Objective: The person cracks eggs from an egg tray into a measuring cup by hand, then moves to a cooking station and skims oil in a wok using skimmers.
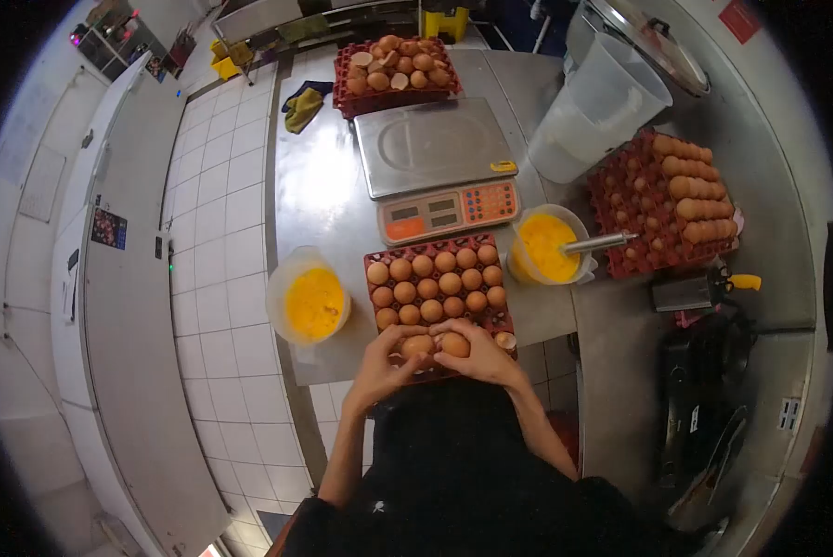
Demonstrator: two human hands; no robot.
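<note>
Both hands are over the near edge of a red tray [374,258] with rows of brown eggs. My left hand [386,365] has its fingers wrapped round one brown egg [417,347]. Close beside it, my right hand [487,354] holds another brown egg [454,344]. An open shell piece [505,341] sits at the tray's right near corner. Left of the tray stands a clear jug [282,295] with yellow liquid egg. A second jug [579,223] of liquid egg, a metal rod [602,243] leaning in it, stands to the right.
Beyond the tray is a scale [435,148] with an orange keypad panel. A tray pile of shells [402,65] stands at the back. On the right are a tall translucent container [593,111], stacked egg trays [630,200] and a black appliance [704,399].
</note>
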